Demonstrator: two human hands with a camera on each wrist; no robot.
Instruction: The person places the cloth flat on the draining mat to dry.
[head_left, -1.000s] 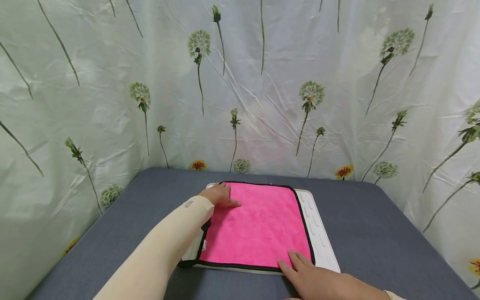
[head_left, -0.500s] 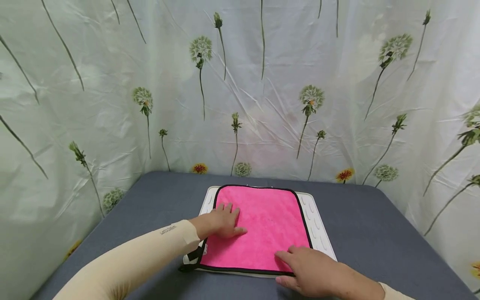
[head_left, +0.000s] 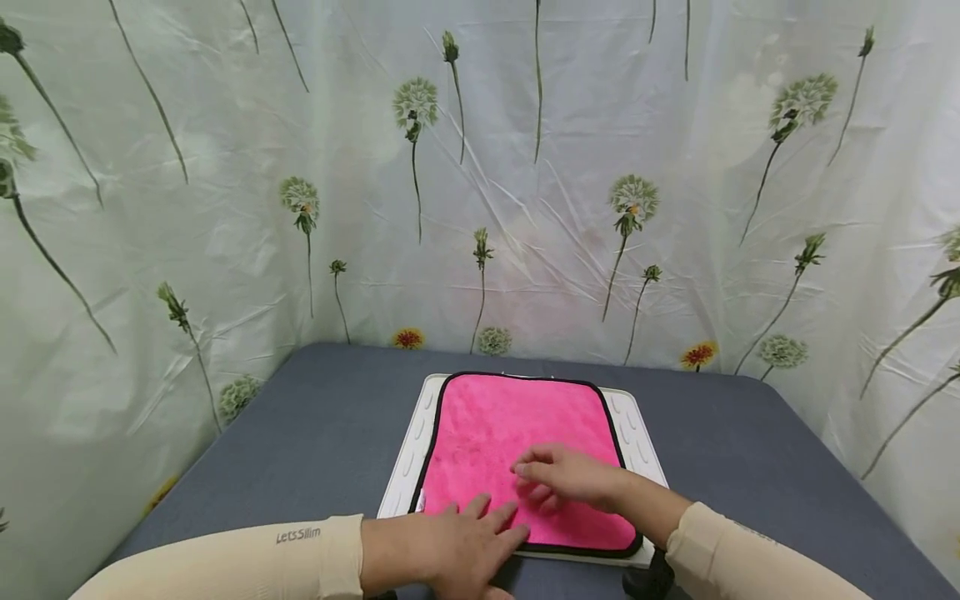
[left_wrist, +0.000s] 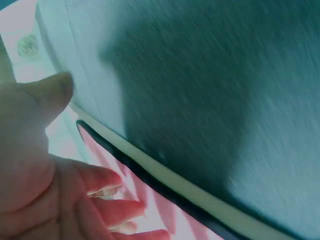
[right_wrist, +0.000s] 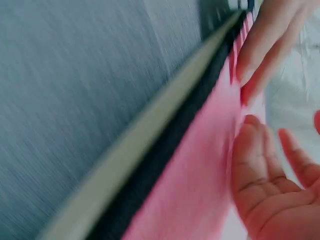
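Note:
A pink cloth [head_left: 517, 417] with black edging lies flat over a white ridged board [head_left: 407, 458] in the head view. At the cloth's near edge, my left hand [head_left: 468, 542] has its fingers spread over the pink surface. My right hand [head_left: 566, 479] is over the right middle of the cloth, fingers loosely bent, with nothing in them. The left wrist view has the left fingers [left_wrist: 117, 207] along the black edging [left_wrist: 150, 180]. In the right wrist view the right hand [right_wrist: 270, 185] is close beside the left hand [right_wrist: 267, 45], both at the cloth.
A dark grey covered table [head_left: 337, 442] extends around the board. Behind it and along the sides hangs a pale curtain [head_left: 352, 150] printed with dandelions. A black strap [head_left: 648, 575] shows at the right wrist.
My left hand has come from the cloth's far left corner down to its near edge. The right hand has moved from the near right corner inward over the cloth.

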